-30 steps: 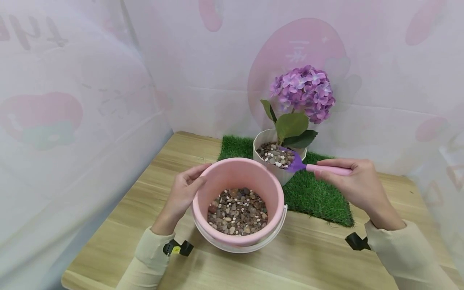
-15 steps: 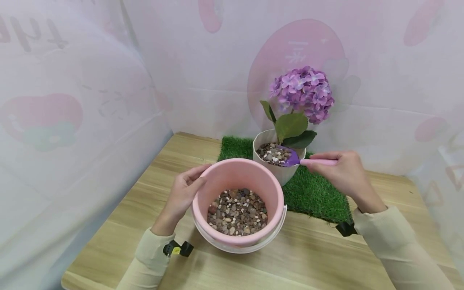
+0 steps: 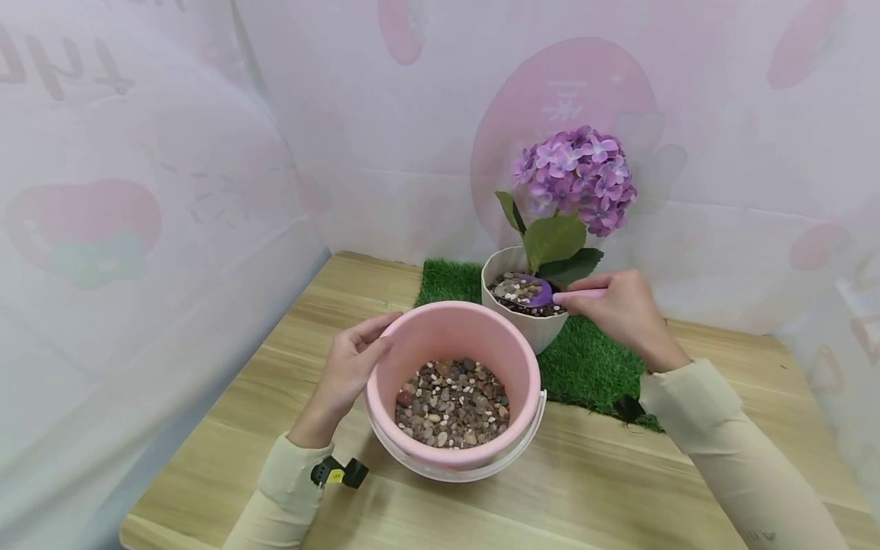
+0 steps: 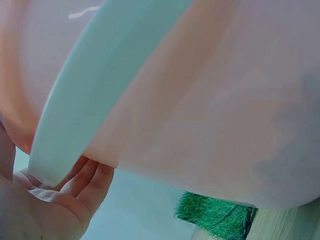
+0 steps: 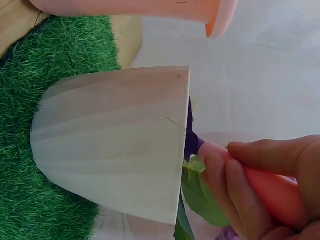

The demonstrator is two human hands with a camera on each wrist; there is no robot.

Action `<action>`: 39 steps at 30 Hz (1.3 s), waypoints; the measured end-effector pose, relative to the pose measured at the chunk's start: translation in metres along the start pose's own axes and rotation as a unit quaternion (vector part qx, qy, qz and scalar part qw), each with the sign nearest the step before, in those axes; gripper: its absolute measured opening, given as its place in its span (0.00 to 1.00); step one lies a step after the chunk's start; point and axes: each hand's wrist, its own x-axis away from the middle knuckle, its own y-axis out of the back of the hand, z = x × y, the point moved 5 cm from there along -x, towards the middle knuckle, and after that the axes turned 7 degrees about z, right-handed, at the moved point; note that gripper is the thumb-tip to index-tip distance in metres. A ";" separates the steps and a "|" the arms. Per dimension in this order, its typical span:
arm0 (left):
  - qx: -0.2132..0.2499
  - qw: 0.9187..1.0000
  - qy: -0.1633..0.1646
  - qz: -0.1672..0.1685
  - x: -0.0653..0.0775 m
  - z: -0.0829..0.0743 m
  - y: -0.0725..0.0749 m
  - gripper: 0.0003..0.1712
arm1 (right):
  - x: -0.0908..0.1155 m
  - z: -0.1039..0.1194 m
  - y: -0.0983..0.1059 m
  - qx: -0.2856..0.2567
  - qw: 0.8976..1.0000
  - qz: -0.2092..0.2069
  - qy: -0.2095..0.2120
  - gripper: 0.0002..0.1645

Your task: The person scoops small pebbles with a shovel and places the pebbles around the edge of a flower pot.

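My left hand [image 3: 348, 376] holds the rim of a pink bucket [image 3: 450, 325], its thumb on the near side and fingers around the outside. Inside the bucket lies a layer of mixed pebbles [image 3: 450, 405]. In my right hand [image 3: 619, 313] is a small trowel with a pink handle [image 5: 272, 190] and purple blade [image 3: 543, 294]. The blade is loaded with pebbles and sits within the mouth of a white flowerpot [image 5: 115, 140]. A purple hydrangea [image 3: 577, 176] with green leaves grows from that pot, and dark filling with pebbles shows around the blade.
The pot stands on a green artificial grass mat [image 3: 598, 382] behind the bucket, on a wooden table [image 3: 275, 412]. A printed curtain [image 3: 412, 153] hangs close behind and along the left. The bucket's white handle [image 3: 481, 473] hangs down in front.
My right hand has moved left and slightly up, bringing the trowel blade further into the flowerpot. The left hand and bucket have stayed in place.
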 end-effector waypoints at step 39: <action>0.004 1.000 0.015 -0.007 0.001 -0.001 0.000 0.25 | -0.005 0.013 0.019 0.059 0.997 0.042 -0.034 0.18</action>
